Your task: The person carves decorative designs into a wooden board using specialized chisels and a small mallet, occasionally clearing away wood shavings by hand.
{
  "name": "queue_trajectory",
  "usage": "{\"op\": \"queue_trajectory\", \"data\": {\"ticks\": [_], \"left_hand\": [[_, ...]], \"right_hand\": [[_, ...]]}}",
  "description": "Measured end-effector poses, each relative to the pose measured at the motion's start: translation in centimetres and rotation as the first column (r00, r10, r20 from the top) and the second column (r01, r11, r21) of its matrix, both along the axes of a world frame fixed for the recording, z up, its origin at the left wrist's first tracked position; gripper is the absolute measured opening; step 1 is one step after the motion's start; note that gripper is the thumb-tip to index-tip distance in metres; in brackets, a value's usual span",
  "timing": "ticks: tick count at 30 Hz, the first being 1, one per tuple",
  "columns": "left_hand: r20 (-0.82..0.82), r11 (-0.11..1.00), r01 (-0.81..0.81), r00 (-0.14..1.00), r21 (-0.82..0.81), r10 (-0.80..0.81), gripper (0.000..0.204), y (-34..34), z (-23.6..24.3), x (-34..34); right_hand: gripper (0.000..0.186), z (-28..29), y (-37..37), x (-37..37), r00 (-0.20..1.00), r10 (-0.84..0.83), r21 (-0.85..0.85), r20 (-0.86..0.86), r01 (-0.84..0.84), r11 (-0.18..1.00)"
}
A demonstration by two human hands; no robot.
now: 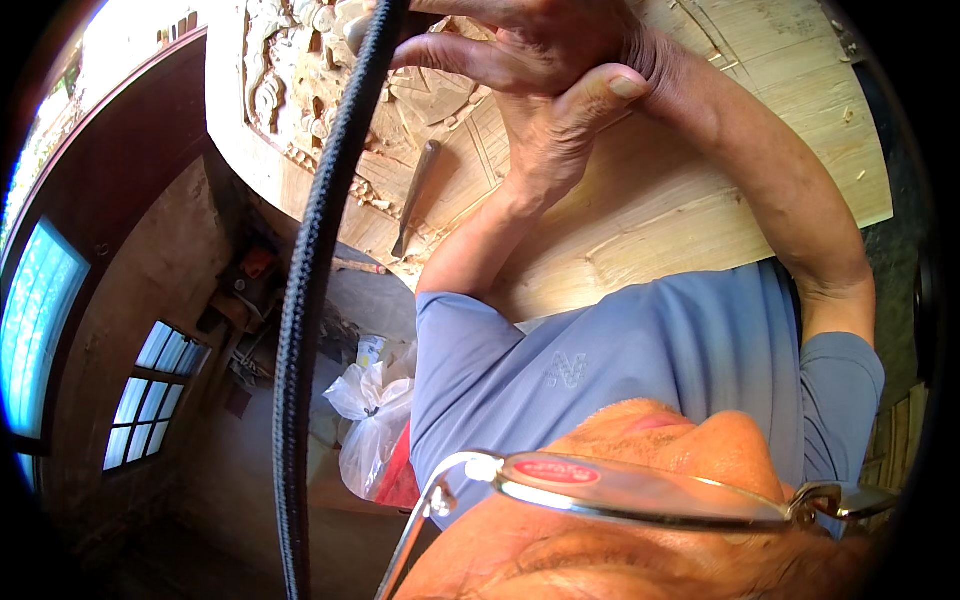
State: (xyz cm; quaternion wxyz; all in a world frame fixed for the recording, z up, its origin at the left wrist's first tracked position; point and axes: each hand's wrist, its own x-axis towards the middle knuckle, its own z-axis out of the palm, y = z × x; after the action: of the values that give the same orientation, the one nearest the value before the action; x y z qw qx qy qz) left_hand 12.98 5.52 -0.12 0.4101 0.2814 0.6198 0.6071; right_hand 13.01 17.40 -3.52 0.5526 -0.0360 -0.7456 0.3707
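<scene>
Both hands are together at the top of the view, over a pale wooden board (640,235) with a carved relief (290,75). My right hand (560,45) reaches in from the right, closed, with one digit stretched leftward against a dark, rounded object (410,25). The cable and the frame's edge hide most of that object. Beneath it, my left hand (555,130) has its thumb lying by the right wrist; its other fingers are hidden. A slim chisel (416,198) lies on the board, left of my left forearm. Wood chips (375,195) surround the carving.
A black braided cable (318,240) runs down the left side, close in front. Below the board's left edge stand a clear plastic bag (375,420) and something red (400,470). A barred window (150,395) is in the wall beyond.
</scene>
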Motion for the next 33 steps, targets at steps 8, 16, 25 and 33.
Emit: {"op": "queue_trajectory", "data": {"ticks": [8,16,25,33], "left_hand": [[0.05,0.999,-0.037,0.998,-0.01,0.037,0.101,-0.1,-0.8,0.1],[0.065,0.999,-0.042,0.997,-0.02,0.043,0.095,-0.3,-0.6,0.0],[0.125,0.992,-0.055,0.99,-0.113,0.069,0.087,0.7,1.1,-0.2],[0.131,0.993,-0.074,0.988,-0.093,0.086,0.087,1.5,1.8,-0.5]], "right_hand": [[0.032,0.7,0.0,1.1,0.981,-0.032,0.082,0.191,0.016,0.997],[0.035,0.5,-0.4,0.9,0.978,-0.034,0.028,0.206,0.029,0.999],[0.034,0.5,-0.3,0.9,0.979,-0.042,-0.026,0.198,0.048,0.999],[0.03,0.1,-0.6,0.5,0.971,-0.026,-0.079,0.236,0.046,0.996]]}}
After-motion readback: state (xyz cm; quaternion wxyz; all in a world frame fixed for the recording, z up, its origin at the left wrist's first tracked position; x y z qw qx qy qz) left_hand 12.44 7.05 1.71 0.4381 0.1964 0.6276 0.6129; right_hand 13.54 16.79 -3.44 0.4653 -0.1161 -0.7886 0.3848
